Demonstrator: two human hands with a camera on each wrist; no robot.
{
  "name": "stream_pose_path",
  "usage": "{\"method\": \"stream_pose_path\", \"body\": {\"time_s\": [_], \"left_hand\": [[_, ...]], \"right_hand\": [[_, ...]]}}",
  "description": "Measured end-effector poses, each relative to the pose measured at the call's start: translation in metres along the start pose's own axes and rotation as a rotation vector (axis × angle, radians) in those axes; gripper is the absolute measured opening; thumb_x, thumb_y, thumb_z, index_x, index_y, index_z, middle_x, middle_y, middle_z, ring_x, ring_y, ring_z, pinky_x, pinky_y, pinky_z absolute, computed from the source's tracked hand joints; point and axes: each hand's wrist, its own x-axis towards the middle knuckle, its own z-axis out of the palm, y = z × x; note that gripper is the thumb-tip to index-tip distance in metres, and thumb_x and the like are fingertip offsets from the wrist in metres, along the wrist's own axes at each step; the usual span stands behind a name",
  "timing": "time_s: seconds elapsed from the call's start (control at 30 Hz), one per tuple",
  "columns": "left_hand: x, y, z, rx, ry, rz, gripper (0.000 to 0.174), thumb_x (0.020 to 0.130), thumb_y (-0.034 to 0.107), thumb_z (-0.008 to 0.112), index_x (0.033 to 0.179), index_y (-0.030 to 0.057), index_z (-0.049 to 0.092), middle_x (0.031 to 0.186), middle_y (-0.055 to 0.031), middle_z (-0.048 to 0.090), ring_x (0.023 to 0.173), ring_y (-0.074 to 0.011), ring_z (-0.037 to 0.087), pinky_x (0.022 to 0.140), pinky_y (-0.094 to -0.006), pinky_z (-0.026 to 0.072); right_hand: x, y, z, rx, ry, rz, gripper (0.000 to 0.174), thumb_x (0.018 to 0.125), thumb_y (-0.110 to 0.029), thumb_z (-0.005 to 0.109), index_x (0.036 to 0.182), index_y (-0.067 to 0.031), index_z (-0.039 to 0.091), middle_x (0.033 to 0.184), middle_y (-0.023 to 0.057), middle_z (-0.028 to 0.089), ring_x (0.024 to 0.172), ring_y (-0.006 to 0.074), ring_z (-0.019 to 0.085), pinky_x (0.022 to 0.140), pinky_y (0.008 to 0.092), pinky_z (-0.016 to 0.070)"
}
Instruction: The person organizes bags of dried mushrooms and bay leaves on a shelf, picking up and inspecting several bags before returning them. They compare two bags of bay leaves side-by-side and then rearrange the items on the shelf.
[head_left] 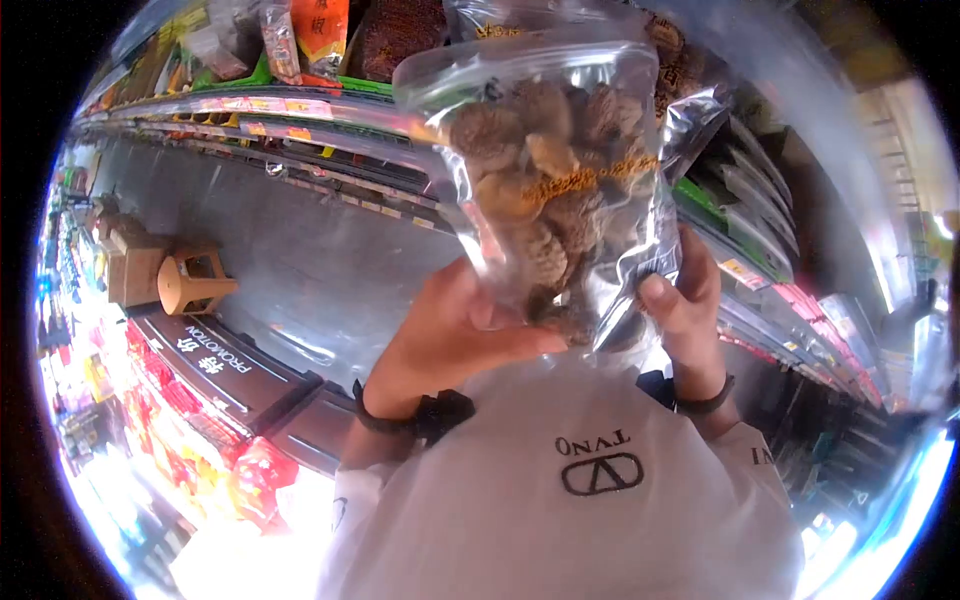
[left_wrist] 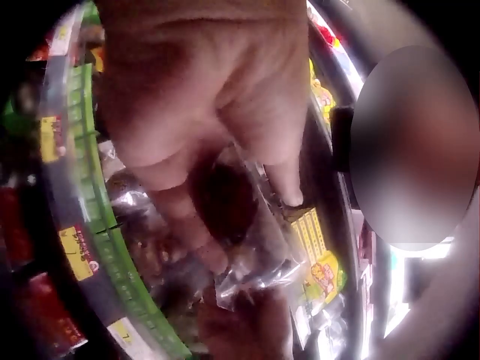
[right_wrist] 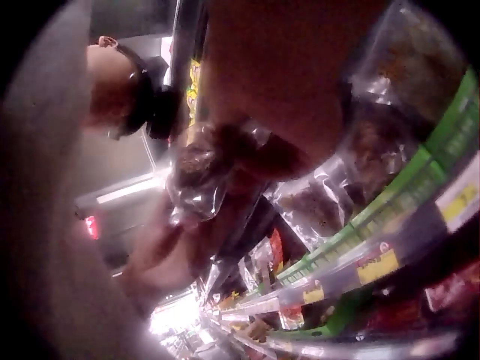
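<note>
A clear zip-top bag of dried mushrooms [head_left: 560, 200], with yellow print across it, is held up in front of the white shirt in the head view. My left hand [head_left: 445, 325] grips its lower left side, thumb lying across the front near the bottom. On the lower right edge, my right hand [head_left: 690, 305] pinches the bag with the thumb in front; its other fingers are mostly hidden behind. In the left wrist view, the shiny plastic of the bag [left_wrist: 259, 262] shows between both hands. The right wrist view shows the bag [right_wrist: 199, 184] dimly.
Store shelves with green edging [head_left: 370, 86] and price tags run behind the bag, stocked with packaged goods. An orange packet [head_left: 320, 35] stands at the top. On the left are a wooden stool [head_left: 193, 282], cardboard boxes [head_left: 135, 265] and a dark promotion stand [head_left: 215, 365] with red packages.
</note>
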Motion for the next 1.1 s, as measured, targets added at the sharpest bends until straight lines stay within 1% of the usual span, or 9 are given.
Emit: {"method": "stream_pose_path", "body": {"time_s": [0.23,0.37,0.43,0.57,0.67,0.73,0.9,1.0,1.1], "left_hand": [[0.015,0.009,-0.037,0.376,-0.073,0.056,0.06,0.075,0.0,0.081,0.126,-0.0035,0.05,0.114,-0.0084,0.066,0.101,-0.0162,0.065,0.087,-0.0296,0.0544],[0.024,0.015,-0.038,0.337,-0.142,-0.024,0.061,0.075,0.011,0.083,0.126,-0.0041,0.053,0.115,-0.0082,0.066,0.107,-0.0154,0.061,0.093,-0.0311,0.0488],[0.023,0.02,-0.032,0.384,-0.213,-0.064,0.063,0.074,0.013,0.084,0.126,-0.004,0.053,0.115,-0.0085,0.066,0.107,-0.0152,0.061,0.094,-0.0314,0.0486],[0.018,0.023,-0.011,0.528,-0.433,-0.057,0.061,0.073,0.015,0.085,0.123,-0.0037,0.056,0.112,-0.0095,0.068,0.103,-0.0138,0.063,0.091,-0.0302,0.0495],[0.012,0.019,0.014,0.53,-0.469,-0.037,0.053,0.073,0.017,0.085,0.116,-0.0027,0.062,0.106,-0.0095,0.071,0.1,-0.0148,0.065,0.089,-0.0304,0.0497],[0.008,0.016,0.03,0.576,-0.496,-0.043,0.052,0.072,0.018,0.085,0.114,-0.0024,0.063,0.106,-0.0094,0.071,0.099,-0.0154,0.066,0.089,-0.0306,0.0498],[-0.007,0.006,0.067,0.686,-0.578,-0.169,0.053,0.071,0.021,0.086,0.114,-0.0021,0.064,0.106,-0.0099,0.071,0.098,-0.0165,0.066,0.089,-0.0313,0.0497],[-0.014,-0.01,0.094,0.686,-0.621,-0.083,0.053,0.071,0.021,0.086,0.113,-0.002,0.064,0.105,-0.0104,0.071,0.098,-0.0175,0.066,0.089,-0.0315,0.0496],[-0.025,-0.023,0.122,0.706,-0.598,-0.097,0.048,0.072,0.021,0.085,0.11,-0.0017,0.065,0.103,-0.0109,0.071,0.097,-0.0169,0.067,0.088,-0.0318,0.0501]], "right_hand": [[0.007,0.029,0.026,0.143,0.067,0.078,0.069,0.084,-0.026,0.076,0.133,0.0096,0.043,0.13,0.0137,0.053,0.116,0.0193,0.053,0.096,0.0316,0.0457],[0.001,0.034,0.025,0.107,0.142,-0.001,0.086,0.079,-0.037,0.08,0.138,0.0097,0.037,0.132,0.016,0.05,0.12,0.0217,0.052,0.1,0.0338,0.044],[-0.014,0.023,0.027,0.196,0.215,0.104,0.1,0.071,-0.048,0.083,0.138,0.0105,0.037,0.129,0.0172,0.052,0.12,0.0243,0.052,0.102,0.0354,0.0418],[-0.051,0.019,0.011,0.15,0.188,0.146,0.091,0.07,-0.052,0.082,0.128,0.0108,0.05,0.12,0.0147,0.06,0.112,0.0208,0.057,0.097,0.0325,0.0446],[-0.074,0.01,0.007,0.169,0.22,0.104,0.083,0.071,-0.05,0.081,0.123,0.0096,0.055,0.111,0.012,0.064,0.101,0.017,0.06,0.091,0.0288,0.0463],[-0.096,0.005,-0.005,0.141,0.21,0.168,0.082,0.071,-0.049,0.081,0.122,0.0094,0.055,0.11,0.0114,0.064,0.1,0.0158,0.06,0.089,0.0283,0.0466],[-0.148,-0.001,-0.014,0.2,0.307,0.1,0.078,0.073,-0.046,0.081,0.122,0.01,0.056,0.111,0.011,0.065,0.101,0.015,0.058,0.089,0.0284,0.0464],[-0.178,0.007,-0.019,0.228,0.395,0.001,0.078,0.074,-0.045,0.081,0.123,0.0102,0.055,0.112,0.0116,0.065,0.102,0.0158,0.058,0.089,0.029,0.0464],[-0.216,0.017,-0.033,0.264,0.408,0.059,0.08,0.075,-0.046,0.081,0.126,0.0104,0.054,0.115,0.0115,0.064,0.103,0.0161,0.058,0.091,0.0297,0.0457]]}}
